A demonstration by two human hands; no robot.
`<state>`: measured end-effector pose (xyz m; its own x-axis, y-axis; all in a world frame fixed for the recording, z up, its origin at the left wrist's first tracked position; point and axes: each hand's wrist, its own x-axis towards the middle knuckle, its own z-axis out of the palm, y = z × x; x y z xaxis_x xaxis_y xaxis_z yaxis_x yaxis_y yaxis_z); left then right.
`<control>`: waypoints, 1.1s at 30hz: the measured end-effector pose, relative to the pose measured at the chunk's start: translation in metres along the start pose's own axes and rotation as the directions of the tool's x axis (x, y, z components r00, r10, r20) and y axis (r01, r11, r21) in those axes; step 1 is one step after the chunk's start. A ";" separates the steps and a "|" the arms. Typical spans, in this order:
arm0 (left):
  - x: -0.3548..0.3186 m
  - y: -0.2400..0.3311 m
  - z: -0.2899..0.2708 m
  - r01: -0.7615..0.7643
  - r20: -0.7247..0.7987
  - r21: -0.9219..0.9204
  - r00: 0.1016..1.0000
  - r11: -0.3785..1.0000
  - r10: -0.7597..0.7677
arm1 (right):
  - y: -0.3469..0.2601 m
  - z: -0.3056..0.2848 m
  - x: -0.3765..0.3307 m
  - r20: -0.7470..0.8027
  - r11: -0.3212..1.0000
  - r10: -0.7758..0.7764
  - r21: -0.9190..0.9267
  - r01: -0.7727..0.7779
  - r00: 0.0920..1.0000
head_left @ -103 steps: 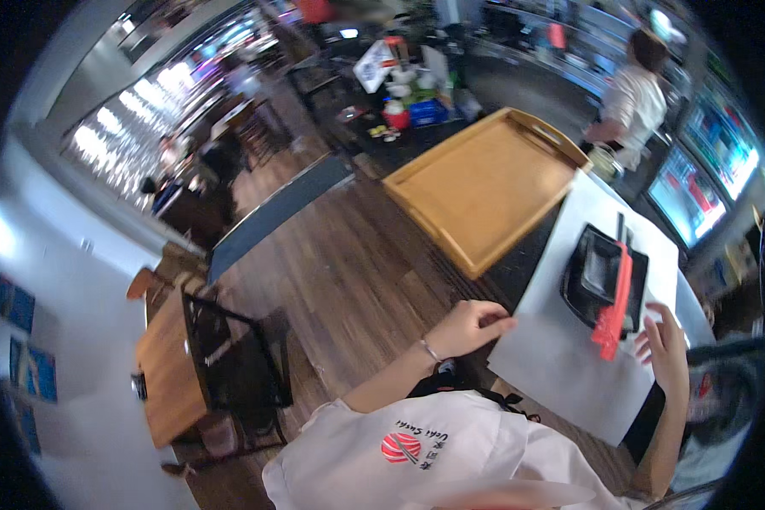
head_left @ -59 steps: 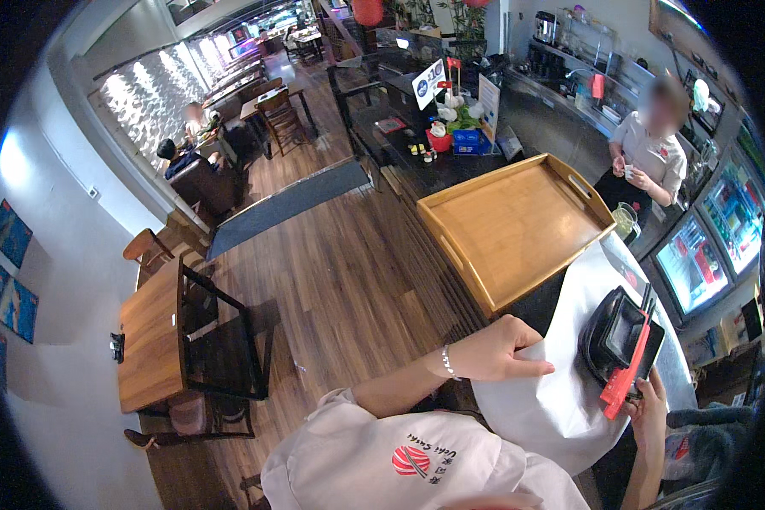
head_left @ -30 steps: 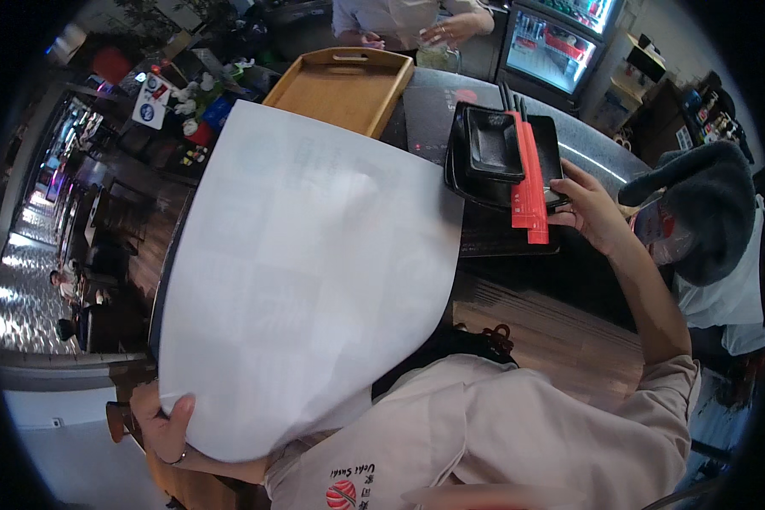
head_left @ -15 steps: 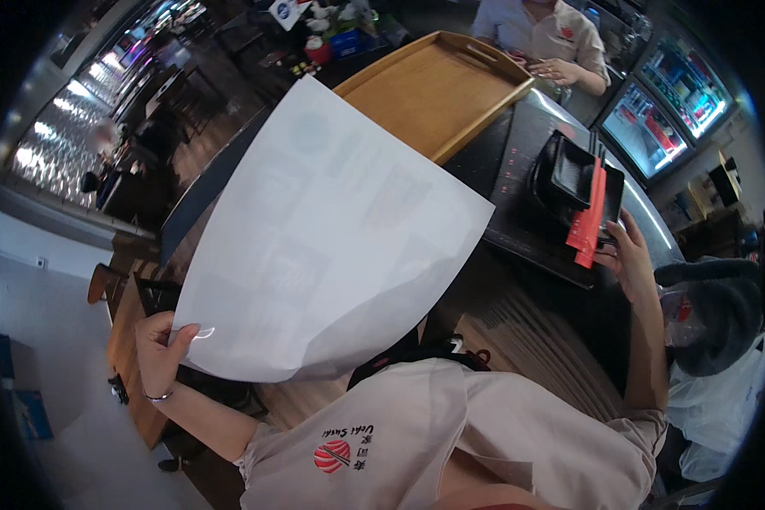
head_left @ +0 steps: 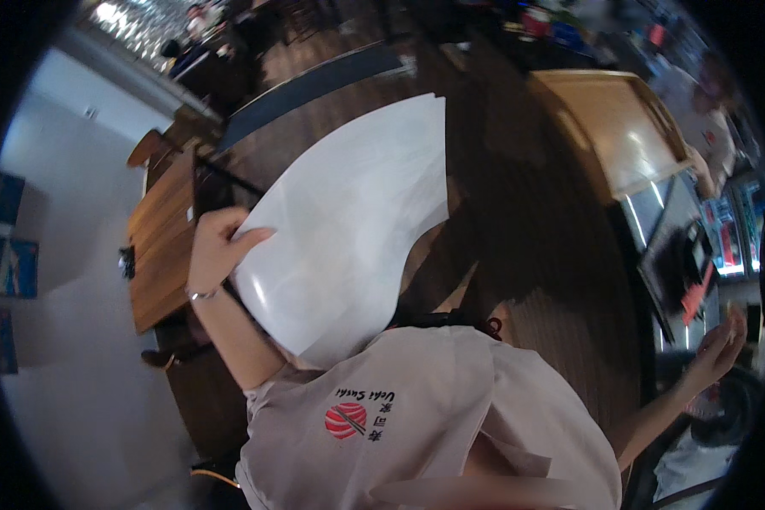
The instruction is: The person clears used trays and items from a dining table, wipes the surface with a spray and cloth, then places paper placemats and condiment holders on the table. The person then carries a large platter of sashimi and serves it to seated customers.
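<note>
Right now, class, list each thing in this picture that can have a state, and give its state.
Large white paper sheet: lifted, bowed, gripped at one edge.
Left hand: closed on the sheet.
Right hand: open, empty.
Wooden tray: flat, empty.
Black tray: red strip across it.

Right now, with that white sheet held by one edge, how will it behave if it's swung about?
Probably floppy: the sheet curves and bows from the left hand. Likely very light, since fingers on one edge carry it. It may flap or crease easily.

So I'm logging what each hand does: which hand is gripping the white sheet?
The left hand grips the big white sheet at its edge; the right hand is off it, open.
</note>
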<state>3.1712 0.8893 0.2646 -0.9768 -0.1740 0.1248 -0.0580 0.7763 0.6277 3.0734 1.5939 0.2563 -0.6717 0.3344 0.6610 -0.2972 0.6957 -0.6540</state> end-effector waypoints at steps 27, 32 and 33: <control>-0.105 -0.259 -0.031 0.575 -0.535 -0.650 0.119 0.497 -0.836 | -0.399 0.783 -0.404 0.579 0.788 -0.360 -0.232 -0.571 -0.732; -0.122 -0.243 -0.026 0.427 -0.596 -0.769 -0.212 0.475 -0.774 | -0.534 0.834 -0.421 0.350 0.863 -0.496 0.101 -0.495 -0.795; -0.128 -0.241 -0.030 0.494 -0.638 -0.744 -0.325 0.450 -0.698 | -0.563 0.839 -0.427 0.384 0.870 -0.493 0.192 -0.454 -0.781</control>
<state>3.3167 0.7064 0.1198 0.4895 -0.8719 0.0117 -0.3550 -0.1870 0.9160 2.9582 0.5259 0.0332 0.4107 -0.8478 -0.3354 -0.0833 0.3315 -0.9398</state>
